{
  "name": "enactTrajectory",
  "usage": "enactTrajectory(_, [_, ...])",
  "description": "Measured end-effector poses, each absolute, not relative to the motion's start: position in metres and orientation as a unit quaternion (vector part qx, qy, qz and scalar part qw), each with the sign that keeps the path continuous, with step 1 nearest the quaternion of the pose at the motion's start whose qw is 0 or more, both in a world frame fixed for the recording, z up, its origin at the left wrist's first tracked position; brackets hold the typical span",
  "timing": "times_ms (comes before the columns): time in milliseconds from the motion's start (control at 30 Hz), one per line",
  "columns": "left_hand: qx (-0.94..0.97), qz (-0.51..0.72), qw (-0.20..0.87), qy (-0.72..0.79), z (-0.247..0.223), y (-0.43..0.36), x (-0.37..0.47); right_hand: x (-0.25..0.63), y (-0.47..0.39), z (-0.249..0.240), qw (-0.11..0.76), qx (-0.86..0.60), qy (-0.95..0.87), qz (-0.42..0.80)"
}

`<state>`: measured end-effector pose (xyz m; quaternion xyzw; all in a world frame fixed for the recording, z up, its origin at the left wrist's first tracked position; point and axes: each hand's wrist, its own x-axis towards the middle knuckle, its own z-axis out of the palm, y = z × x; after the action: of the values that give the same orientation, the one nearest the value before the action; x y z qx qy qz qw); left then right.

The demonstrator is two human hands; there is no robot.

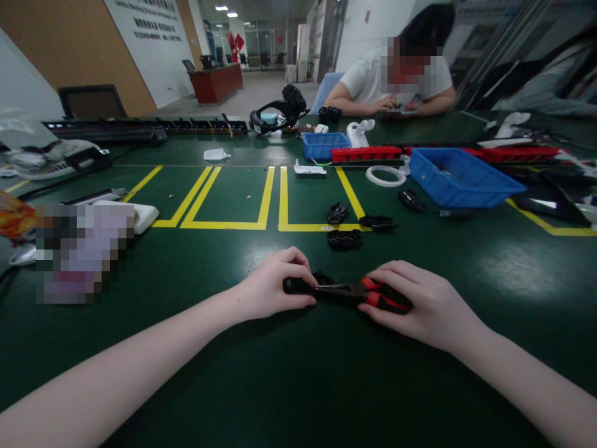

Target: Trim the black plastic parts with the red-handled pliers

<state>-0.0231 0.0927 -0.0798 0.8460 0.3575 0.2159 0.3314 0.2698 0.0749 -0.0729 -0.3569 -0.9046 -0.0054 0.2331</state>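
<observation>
My right hand is closed around the red and black handles of long-nose pliers, whose jaws point left. A small black part is pinched between the thumb and fingers of my left hand. The pliers' tip meets this part beside my left fingertips; whether the jaws bite on it I cannot tell. Just behind the tip, another dark piece shows partly. Farther back on the green table lie several black plastic pieces, near the yellow tape.
Two blue bins and a red strip stand at the back right, with a white ring near them. On the left lie a white box and a blurred-out object. Across the table sits a person with both hands on something small.
</observation>
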Motion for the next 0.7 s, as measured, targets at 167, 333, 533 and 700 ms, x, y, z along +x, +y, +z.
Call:
enactTrajectory(167, [0.847,0.217,0.327,0.358,-0.0814,0.0934,-0.0232,0.2665,0.0728,-0.0719,0.241,-0.353,-0.904,-0.016])
enactTrajectory(333, [0.843,0.219,0.327,0.366,-0.082,0.0923,-0.0232,0.2669,0.0726,-0.0728,0.239,-0.35,-0.906,-0.023])
enactTrajectory(533, [0.843,0.217,0.326,0.37,-0.0802,0.0915,-0.0228,0.2704,0.0749,-0.0715,0.222,-0.345,-0.911,-0.025])
enactTrajectory(700, [0.845,0.224,0.326,0.361,-0.082,0.0926,-0.0227,0.2699,0.0742,-0.0721,0.221,-0.346,-0.912,-0.021])
